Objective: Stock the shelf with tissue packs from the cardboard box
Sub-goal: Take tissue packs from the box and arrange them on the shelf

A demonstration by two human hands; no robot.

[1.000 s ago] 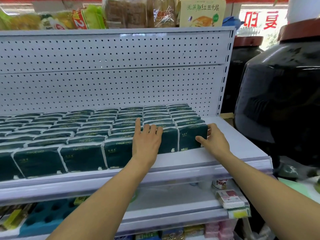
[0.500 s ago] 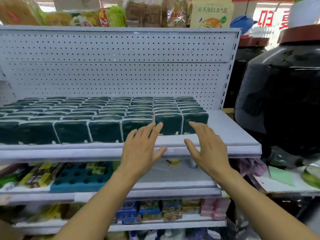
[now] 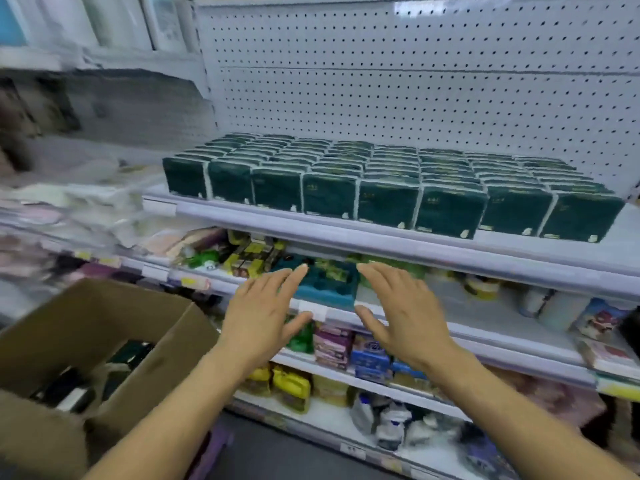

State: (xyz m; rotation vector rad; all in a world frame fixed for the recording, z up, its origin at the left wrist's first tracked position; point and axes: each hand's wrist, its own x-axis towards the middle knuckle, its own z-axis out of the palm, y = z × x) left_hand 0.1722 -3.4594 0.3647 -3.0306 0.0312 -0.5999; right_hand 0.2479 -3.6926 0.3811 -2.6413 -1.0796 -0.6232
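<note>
Head view: fingers (image 3: pixel 289 277) of left hand (image 3: pixel 261 315) straight and spread, gripping nothing; fingers (image 3: pixel 377 276) of right hand (image 3: pixel 403 315) likewise straight and spread, gripping nothing. Both palms turned downward, held side by side in the air, apart from each other, in front of the lower shelves and below the stocked shelf (image 3: pixel 398 245).

Half a second ago, raised to that shelf's front edge, just below the front row; a second ago, pressed flat against the front row itself. Now lowered clear of it, touching no pack, with the view swung left and downward.

Dark green tissue packs (image 3: pixel 386 206) standing upright in tight rows on the shelf, filling it from the front edge back toward the white pegboard (image 3: pixel 415 91). Small pale print on the pack faces too blurred to read.

Cardboard box (image 3: pixel 104 327) newly in sight at lower left, flaps open, dark packs lying inside, well apart from the hands. Blue tray (image 3: pixel 325 289) on the next shelf down, behind the hands. Purple and blue packets (image 3: pixel 349 348) lower still, yellow bags (image 3: pixel 291 384) beneath; labels unreadable. Price tag (image 3: pixel 312 310) on a rail, writing illegible.
</note>
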